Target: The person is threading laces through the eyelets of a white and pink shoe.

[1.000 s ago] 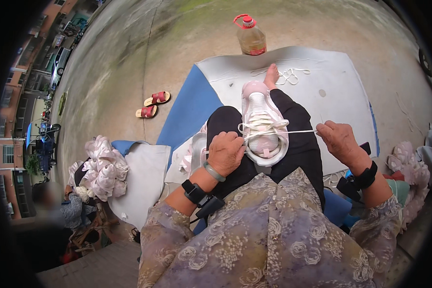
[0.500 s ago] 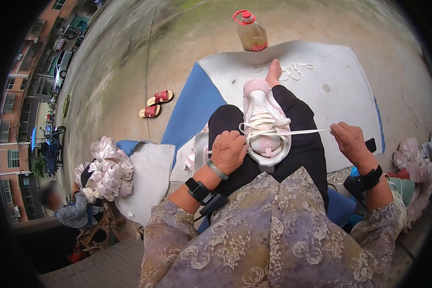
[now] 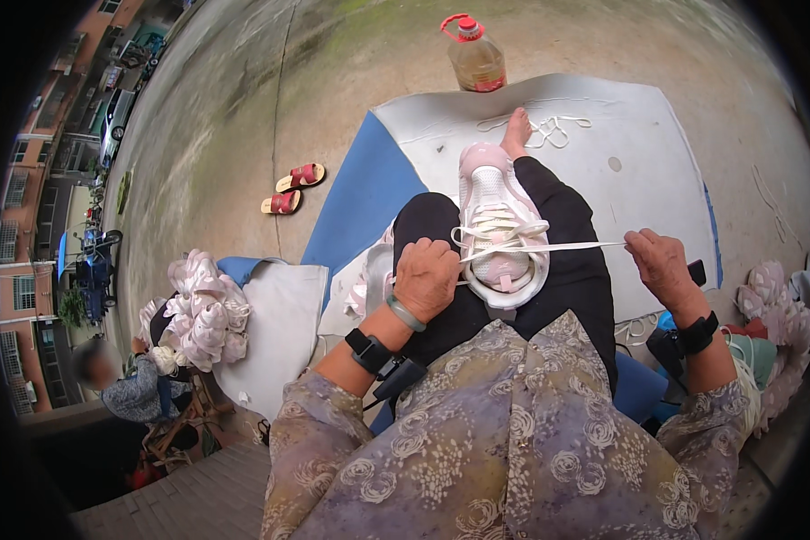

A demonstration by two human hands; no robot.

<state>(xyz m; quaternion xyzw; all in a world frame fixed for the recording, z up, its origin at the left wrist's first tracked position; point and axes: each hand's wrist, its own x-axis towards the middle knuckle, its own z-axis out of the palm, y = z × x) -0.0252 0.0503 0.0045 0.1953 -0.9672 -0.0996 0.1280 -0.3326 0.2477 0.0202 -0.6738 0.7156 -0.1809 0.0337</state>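
Note:
A pink and white sneaker (image 3: 488, 184) rests on my lap, toe pointing away from me. Its white shoelace (image 3: 585, 246) is threaded through the eyelets and crossed over the tongue. My right hand (image 3: 661, 263) pinches one lace end, pulled taut out to the right. Left of the shoe opening, my left hand (image 3: 427, 279) is closed on the other end of the lace, a short bit of which shows by the fingers. Both wrists carry black strapped devices.
A white and blue sheet (image 3: 634, 135) lies under my legs, with a loose white lace (image 3: 558, 129) on it. Beyond stands a red-capped plastic jug (image 3: 477, 65). Red slippers (image 3: 283, 202), heaped pink shoes (image 3: 205, 310) and a seated person (image 3: 139, 387) are to the left. More shoes (image 3: 769, 297) are piled right.
Almost nothing differs. The view has shifted slightly, and both hands keep the lace stretched across the sneaker.

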